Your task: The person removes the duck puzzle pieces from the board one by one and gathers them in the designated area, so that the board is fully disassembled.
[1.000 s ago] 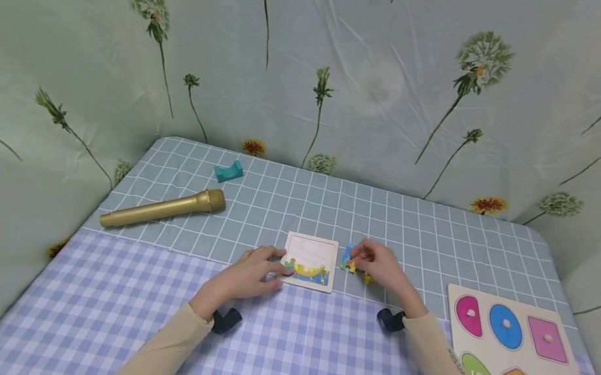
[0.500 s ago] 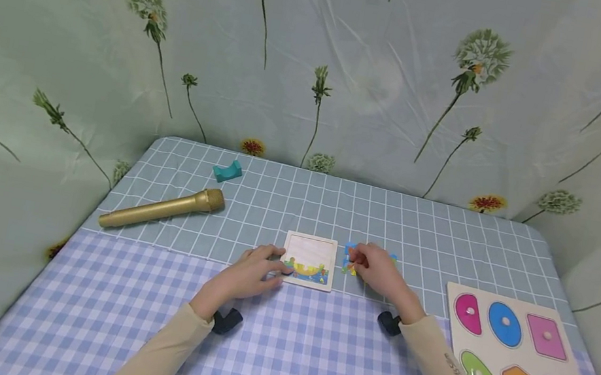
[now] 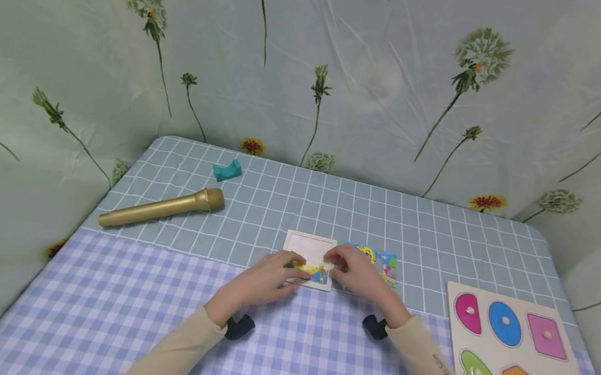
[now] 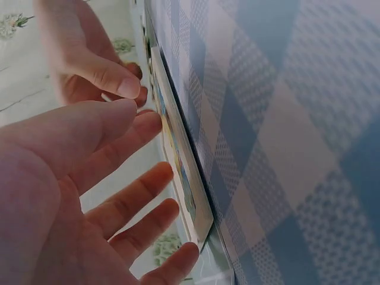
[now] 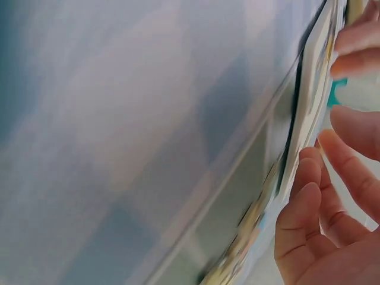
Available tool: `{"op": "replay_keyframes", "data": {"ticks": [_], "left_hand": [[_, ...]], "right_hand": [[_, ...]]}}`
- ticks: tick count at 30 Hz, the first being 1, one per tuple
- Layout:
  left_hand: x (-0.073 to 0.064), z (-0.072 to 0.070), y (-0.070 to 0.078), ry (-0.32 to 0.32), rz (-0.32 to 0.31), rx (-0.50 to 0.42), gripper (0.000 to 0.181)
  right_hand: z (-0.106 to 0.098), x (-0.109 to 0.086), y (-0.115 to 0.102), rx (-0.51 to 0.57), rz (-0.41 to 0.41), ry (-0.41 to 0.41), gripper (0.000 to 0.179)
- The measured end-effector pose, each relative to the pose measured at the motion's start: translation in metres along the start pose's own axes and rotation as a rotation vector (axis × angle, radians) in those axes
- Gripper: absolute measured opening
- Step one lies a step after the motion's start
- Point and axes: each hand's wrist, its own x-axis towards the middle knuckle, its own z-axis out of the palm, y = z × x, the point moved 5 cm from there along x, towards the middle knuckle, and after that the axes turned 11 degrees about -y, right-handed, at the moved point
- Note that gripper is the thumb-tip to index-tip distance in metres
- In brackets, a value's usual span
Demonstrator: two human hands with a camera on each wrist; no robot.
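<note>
A small wooden puzzle tray [image 3: 310, 244] lies mid-table, with colourful joined pieces [image 3: 319, 275] along its near side and bare wood beyond. My left hand [image 3: 265, 279] rests at the tray's near left, its fingers stretched over the joined pieces; in the left wrist view the fingertips reach the tray's edge. At the tray's right side my right hand [image 3: 362, 275] has thumb and fingertips brought together over a puzzle piece, which the fingers mostly hide. Loose puzzle pieces [image 3: 391, 262] lie just right of the tray, partly behind that hand.
To the left lies a gold microphone [image 3: 162, 208], with a teal curved block [image 3: 227, 171] behind it. A large wooden shape board [image 3: 490, 372] with knobbed pieces occupies the right. Gridded grey cloth [image 3: 435, 237] covers the far table, blue checked cloth [image 3: 297, 353] the near part.
My right hand has moved left from the loose pieces to the tray's right edge, uncovering more of them. My left hand has shifted slightly right, further over the tray.
</note>
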Motion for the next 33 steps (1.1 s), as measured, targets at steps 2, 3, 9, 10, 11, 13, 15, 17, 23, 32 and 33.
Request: {"op": "replay_keyframes", "data": {"ticks": [2,3,9,10,11,13,15,17,23,32,33], "left_hand": [[0.001,0.001,0.001,-0.008,-0.004,0.008,0.03],[0.002,0.001,0.002,-0.009,-0.008,0.012,0.03],[0.001,0.002,0.001,-0.004,-0.016,-0.01,0.029],[0.001,0.002,0.001,-0.003,-0.015,-0.014,0.029],[0.001,0.002,0.001,-0.002,-0.015,-0.018,0.029],[0.002,0.002,0.001,-0.002,-0.019,-0.021,0.029],[0.002,0.002,0.001,-0.003,-0.023,-0.026,0.028],[0.002,0.002,0.0,-0.003,-0.025,-0.034,0.028],[0.003,0.003,-0.002,-0.017,-0.031,-0.055,0.028],[0.004,0.003,-0.003,-0.033,-0.028,-0.072,0.028],[0.004,0.003,-0.003,-0.034,-0.027,-0.072,0.028]], "right_hand": [[0.004,0.002,-0.005,-0.014,-0.011,-0.019,0.022],[0.006,0.003,-0.007,-0.021,-0.014,-0.026,0.023],[0.013,0.006,-0.013,-0.034,0.04,-0.045,0.027],[0.014,0.006,-0.014,-0.031,0.049,-0.047,0.028],[0.014,0.006,-0.014,-0.027,0.054,-0.05,0.028],[0.014,0.007,-0.016,-0.024,0.061,-0.051,0.029],[0.014,0.007,-0.017,-0.02,0.065,-0.052,0.029],[0.015,0.007,-0.018,-0.02,0.067,-0.051,0.028],[0.015,0.008,-0.02,-0.011,0.06,-0.044,0.026],[0.015,0.006,-0.019,0.039,0.046,-0.025,0.026],[0.015,0.006,-0.018,0.053,0.04,-0.028,0.024]]}}
